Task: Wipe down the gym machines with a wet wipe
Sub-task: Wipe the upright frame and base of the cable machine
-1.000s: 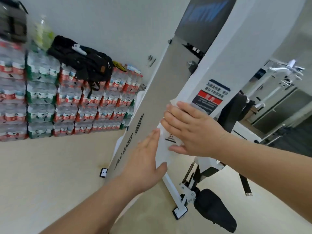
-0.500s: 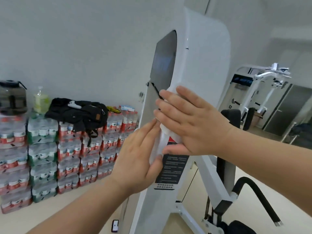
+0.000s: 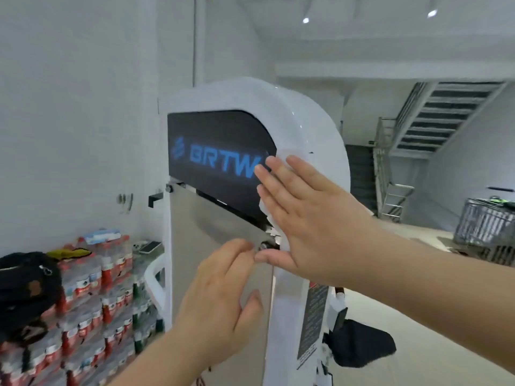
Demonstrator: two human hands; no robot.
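Under the right hand (image 3: 303, 215), a white wet wipe (image 3: 284, 152) lies flat against a white gym machine (image 3: 315, 115), where its curved housing meets a dark panel (image 3: 217, 160) lettered BRTW in blue. That hand's fingers are straight and slightly spread, palm pressing the wipe, clasping nothing. Wipe edges peek out beyond the fingertips and beside the little finger. Just below and left of it, the left hand (image 3: 220, 296) lies flat with straight fingers on the machine's grey panel (image 3: 200, 246), fingertips nearly meeting the right thumb. Further left of both hands, stacked packs of bottled water (image 3: 92, 296) stand by the wall, a black bag (image 3: 25, 291) on them. Beyond the right forearm, a staircase (image 3: 446, 112) rises.
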